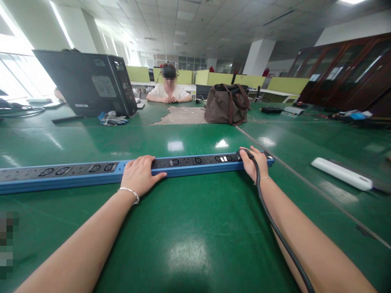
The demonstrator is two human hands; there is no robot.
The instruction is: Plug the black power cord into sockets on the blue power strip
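A long blue power strip (189,171) with a black row of sockets lies across the green table (189,228). My left hand (139,175) is wrapped over the strip near its middle, thumb along the front side. At the strip's right end my right hand (253,162) grips a black plug (240,154), which sits at the last sockets; whether it is fully seated I cannot tell. From the plug a black power cord (265,205) runs down over my right forearm to the bottom edge of the view.
A black computer case (88,83) stands at the back left, with gloves (112,118) before it. A brown bag (227,105) rests at the back centre. Across the table sits a person (169,87) wearing a headset. To the right lies a white elongated device (342,174).
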